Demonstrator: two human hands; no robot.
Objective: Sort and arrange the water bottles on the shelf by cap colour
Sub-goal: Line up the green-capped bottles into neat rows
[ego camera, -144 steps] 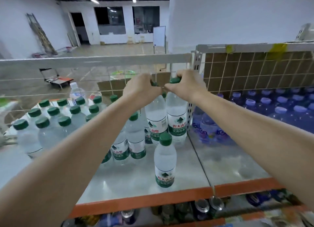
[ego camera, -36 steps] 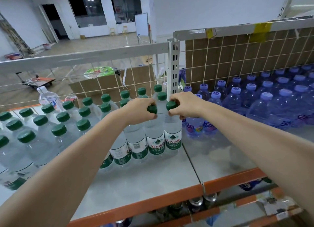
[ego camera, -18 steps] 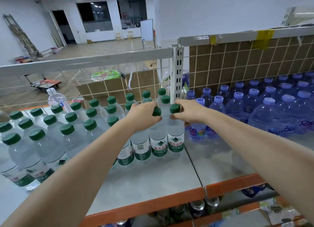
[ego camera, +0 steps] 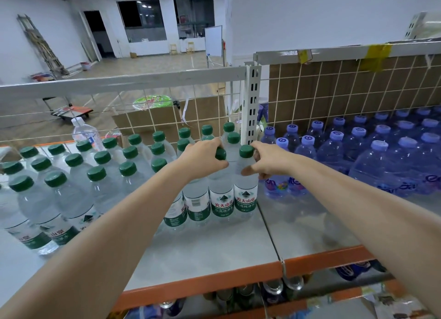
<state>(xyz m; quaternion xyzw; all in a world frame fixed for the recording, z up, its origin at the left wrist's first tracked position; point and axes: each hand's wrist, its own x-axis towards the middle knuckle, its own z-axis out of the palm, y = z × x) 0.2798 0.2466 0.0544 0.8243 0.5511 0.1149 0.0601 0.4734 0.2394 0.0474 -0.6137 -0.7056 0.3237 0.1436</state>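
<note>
Grey sheet metal forms the shelf deck (ego camera: pixel 210 249), edged along the front with an orange beam (ego camera: pixel 198 286) that crosses the lower part of the frame; a white wire grid (ego camera: pixel 167 118) and a white slotted upright (ego camera: pixel 251 104) back it, and brown cardboard (ego camera: pixel 358 84) lines the grid at upper right. Beyond, in the upper left of the frame, lies a large room with white walls, a pale wooden floor, dark windows, a leaning ladder (ego camera: pixel 43 46) and a whiteboard (ego camera: pixel 213 40). Green-capped bottles (ego camera: pixel 100 175) of clear ribbed plastic with white-and-green labels fill the left half of the deck in rows, all upright; purple-capped bottles (ego camera: pixel 353 151) of blue-tinted plastic crowd the right half, past the upright. At mid-frame the left hand (ego camera: pixel 202 161) lies curled over the shoulder of one green-capped bottle, its fingers around the neck just below the cap (ego camera: pixel 220 154) (the cap peeks out beside the knuckles). The right hand (ego camera: pixel 267 162) reaches to the neighbouring front bottle (ego camera: pixel 245 189), the last green one before the seam between the two deck panels: thumb against the clear shoulder, fingers spread behind it, grasping loosely rather than clamped, with its round ridged cap (ego camera: pixel 246 151) uncovered just left of the fingers. Both bottles stand on the deck, touching each other. Below the beam, blurred bottle tops show on a lower level.
</note>
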